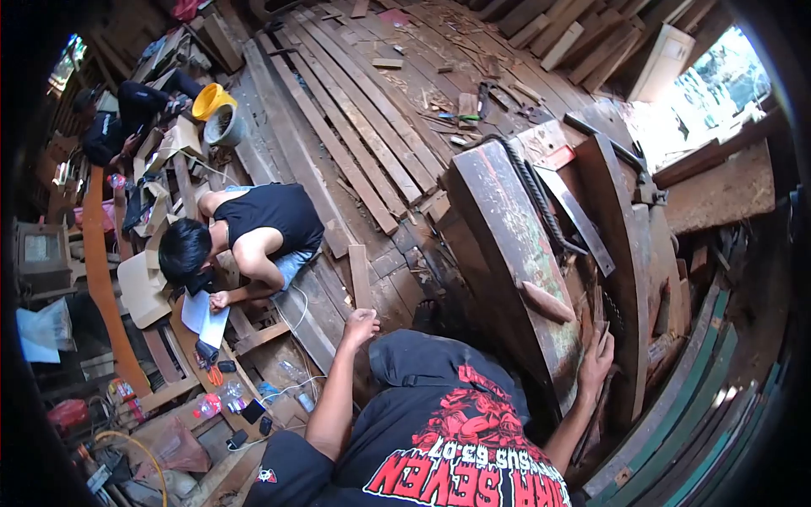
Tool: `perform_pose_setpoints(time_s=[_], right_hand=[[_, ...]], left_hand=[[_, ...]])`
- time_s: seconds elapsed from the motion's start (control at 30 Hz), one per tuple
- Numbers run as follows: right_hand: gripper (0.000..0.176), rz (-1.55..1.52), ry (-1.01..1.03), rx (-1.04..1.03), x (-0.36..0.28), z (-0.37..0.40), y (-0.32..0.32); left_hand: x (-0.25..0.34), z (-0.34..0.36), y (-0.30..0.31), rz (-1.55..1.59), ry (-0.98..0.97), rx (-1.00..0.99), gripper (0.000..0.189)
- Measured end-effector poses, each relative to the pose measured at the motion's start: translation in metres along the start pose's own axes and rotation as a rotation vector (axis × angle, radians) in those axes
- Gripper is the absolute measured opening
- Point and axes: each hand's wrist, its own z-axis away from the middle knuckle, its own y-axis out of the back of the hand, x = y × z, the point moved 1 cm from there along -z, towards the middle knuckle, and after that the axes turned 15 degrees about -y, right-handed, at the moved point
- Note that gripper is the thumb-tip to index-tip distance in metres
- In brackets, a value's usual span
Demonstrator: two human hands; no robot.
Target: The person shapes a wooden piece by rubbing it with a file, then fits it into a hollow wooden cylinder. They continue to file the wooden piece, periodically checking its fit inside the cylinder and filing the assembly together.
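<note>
My left hand (361, 328) is closed at the near end of a short wooden board (361, 275), which points away from me. Its fingertips are curled at the board's edge. To the right, my right hand (596, 359) reaches into the gap between the thick beams of a heavy wooden workbench (511, 253). Its fingers are stretched out beside thin wood strips (598, 308), and nothing shows clearly in its grasp. A pointed wooden piece (547, 302) lies on the bench top, with a handsaw (577, 221) farther back.
A person in a sleeveless top (270, 220) crouches at my left over white paper (204, 319); another person (114, 127) sits farther back. Long planks (346, 118) cover the floor ahead. A yellow bucket (211, 101), bottles and a cable (300, 308) lie left. Green-edged boards (676, 422) stand right.
</note>
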Motion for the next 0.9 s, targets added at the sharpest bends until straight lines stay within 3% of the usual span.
perform_pose_setpoints(time_s=[0.17,0.27,0.3,0.4,0.53,0.57,0.67,0.77,0.9], right_hand=[[0.049,-0.227,-0.090,0.087,0.002,0.014,-0.002],[0.053,-0.406,-0.160,0.192,0.026,0.022,0.000],[0.051,-0.363,-0.095,0.160,0.033,0.026,0.000],[0.044,-0.319,0.105,0.354,0.027,0.043,-0.021],[0.050,-0.485,-0.221,0.110,0.039,0.054,-0.023],[0.047,-0.448,-0.150,0.126,0.041,0.051,-0.024],[0.042,-0.374,-0.201,0.026,0.018,0.051,-0.018],[0.038,-0.186,-0.069,0.049,0.014,0.043,-0.016],[0.039,-0.138,-0.085,0.082,0.008,0.040,-0.013]], left_hand=[[-0.040,0.009,0.017,-0.129,-0.038,-0.041,0.033],[-0.052,0.026,0.035,-0.266,0.202,-0.091,0.031],[-0.061,0.028,0.042,-0.284,0.216,-0.083,0.032],[-0.084,0.030,0.060,-0.301,0.200,0.010,0.030],[-0.076,0.029,0.058,-0.133,0.143,0.117,0.029],[-0.074,0.026,0.054,-0.081,0.156,0.122,0.030],[-0.047,0.026,0.037,-0.159,0.136,0.064,0.031],[-0.060,0.013,0.030,-0.058,0.021,0.034,0.033],[-0.080,0.002,0.031,-0.019,-0.159,-0.024,0.035]])
